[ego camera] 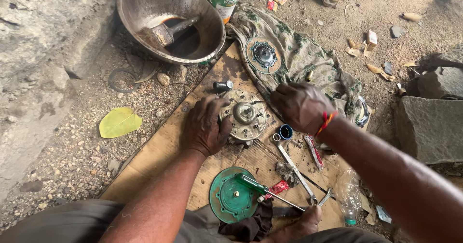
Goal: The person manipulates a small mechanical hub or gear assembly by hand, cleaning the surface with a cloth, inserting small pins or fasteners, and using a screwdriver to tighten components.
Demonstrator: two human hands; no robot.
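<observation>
A round, dirty metal machine part with a central hub lies on a sheet of cardboard. My left hand grips its left rim. My right hand, with a red thread at the wrist, is closed at the part's right edge; whether it holds a small tool I cannot tell. A small dark socket lies just above the part, and a blue-rimmed cap lies just right of it.
A metal bowl holding dark liquid and a brush stands at the top left. A patterned cloth carries a round disc. A green plate, green-handled screwdriver and wrenches lie near me. Stones sit right.
</observation>
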